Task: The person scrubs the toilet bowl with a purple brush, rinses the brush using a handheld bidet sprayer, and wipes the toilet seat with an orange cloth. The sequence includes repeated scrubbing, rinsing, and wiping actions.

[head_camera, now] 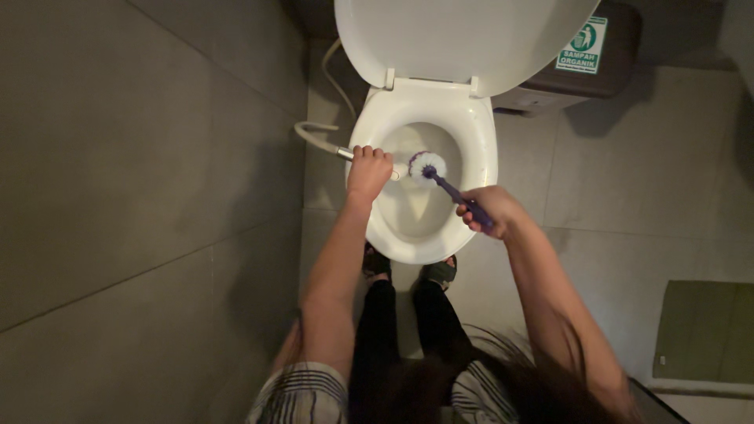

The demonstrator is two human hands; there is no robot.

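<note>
You are in the scrubbing step: your right hand [488, 210] has its fingers wrapped closed on the purple plastic handle of the toilet brush [428, 166], whose white bristle head is inside the white ceramic toilet bowl [481, 149], near its back wall. Your left hand [369, 169] is closed around the metal spray nozzle with white hose [344, 153] over the bowl's left rim. I judge the next move needs water aimed at the bristles while you turn the brush.

Both arms extended fwd & down, bare forearms, elbows slightly bent. Left hand [369, 169] fisted, knuckles up, wrist straight. Right hand [488, 210] also closed in a grip, wrist angled inward toward the left, sits lower.
</note>
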